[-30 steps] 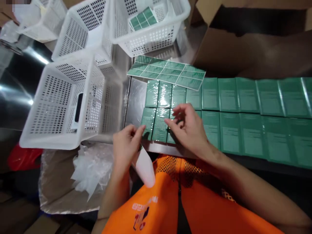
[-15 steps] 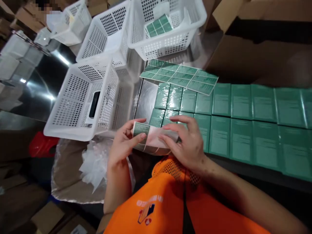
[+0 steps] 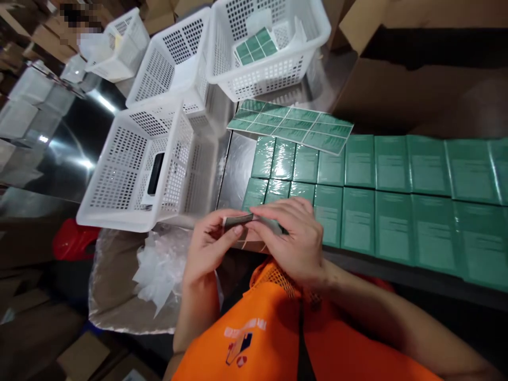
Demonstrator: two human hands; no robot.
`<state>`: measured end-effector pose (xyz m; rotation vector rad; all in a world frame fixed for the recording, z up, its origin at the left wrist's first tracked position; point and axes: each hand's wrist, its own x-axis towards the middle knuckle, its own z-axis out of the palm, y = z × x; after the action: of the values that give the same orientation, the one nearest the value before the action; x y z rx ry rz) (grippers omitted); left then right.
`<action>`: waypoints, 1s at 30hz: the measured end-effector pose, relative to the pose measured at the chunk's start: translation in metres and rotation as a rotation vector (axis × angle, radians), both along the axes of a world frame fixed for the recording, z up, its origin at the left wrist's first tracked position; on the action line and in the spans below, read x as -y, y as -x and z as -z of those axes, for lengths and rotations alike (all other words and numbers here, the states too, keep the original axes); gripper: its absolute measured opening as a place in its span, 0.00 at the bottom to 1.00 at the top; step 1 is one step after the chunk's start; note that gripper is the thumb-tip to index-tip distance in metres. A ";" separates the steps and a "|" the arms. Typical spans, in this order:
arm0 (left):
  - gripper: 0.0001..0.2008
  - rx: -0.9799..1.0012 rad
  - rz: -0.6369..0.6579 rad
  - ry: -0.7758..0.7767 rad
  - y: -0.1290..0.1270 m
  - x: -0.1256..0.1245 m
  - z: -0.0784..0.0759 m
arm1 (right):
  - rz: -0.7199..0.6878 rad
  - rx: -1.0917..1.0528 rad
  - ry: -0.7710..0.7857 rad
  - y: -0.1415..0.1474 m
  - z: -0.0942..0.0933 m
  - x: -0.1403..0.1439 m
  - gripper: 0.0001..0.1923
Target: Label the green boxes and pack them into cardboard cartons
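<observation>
My left hand [image 3: 206, 248] and my right hand [image 3: 296, 238] together pinch a label backing sheet [image 3: 243, 223] that bears a green sticker, held edge-on just in front of the table's near edge. Beyond the hands, two rows of green shrink-wrapped boxes [image 3: 381, 211] lie flat across the metal table [image 3: 234, 169]. A sheet of green stickers [image 3: 291, 124] rests on the far edge of those boxes.
Several white perforated baskets stand at the left and back; the nearest basket [image 3: 123, 174] holds a dark object, the far basket [image 3: 278, 58] holds more stickers. A bag of crumpled clear plastic [image 3: 154, 270] sits below left. A brown cardboard box [image 3: 416, 84] is behind.
My hands lifted the backing sheet from beside the boxes and brought it together between them; it has turned from face-up to nearly edge-on. The view has shifted slightly.
</observation>
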<state>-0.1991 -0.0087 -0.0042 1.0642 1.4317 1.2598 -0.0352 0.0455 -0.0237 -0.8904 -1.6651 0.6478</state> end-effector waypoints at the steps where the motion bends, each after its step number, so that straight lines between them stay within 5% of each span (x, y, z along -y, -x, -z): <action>1: 0.10 0.032 0.006 0.002 0.000 0.000 0.000 | 0.026 0.003 -0.025 0.000 0.001 0.001 0.06; 10: 0.24 0.253 -0.031 0.040 -0.005 -0.004 -0.009 | -0.070 0.313 -0.215 -0.003 0.007 0.005 0.04; 15: 0.17 0.170 -0.231 0.167 -0.001 -0.010 -0.008 | -0.334 0.543 -0.211 -0.006 0.016 0.013 0.05; 19: 0.16 0.038 -0.315 0.200 0.027 -0.013 -0.008 | -0.584 0.348 -0.203 -0.037 0.002 0.020 0.06; 21: 0.13 -0.011 -0.278 0.225 0.042 -0.014 -0.010 | -0.623 0.147 -0.117 -0.059 -0.011 0.015 0.05; 24: 0.09 -0.102 -0.146 0.267 0.047 -0.015 -0.012 | -0.422 0.005 0.162 -0.088 -0.025 -0.007 0.04; 27: 0.15 -0.225 0.055 0.288 0.021 -0.016 -0.009 | -0.219 0.048 0.488 -0.101 -0.024 -0.035 0.08; 30: 0.15 -0.426 0.282 0.271 -0.016 -0.017 -0.003 | -0.246 -0.001 0.723 -0.101 -0.012 -0.055 0.14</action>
<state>-0.1834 0.0088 -0.0007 1.3399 1.6395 0.6384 0.0658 0.1002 -0.0116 -1.1849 -1.5607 1.4727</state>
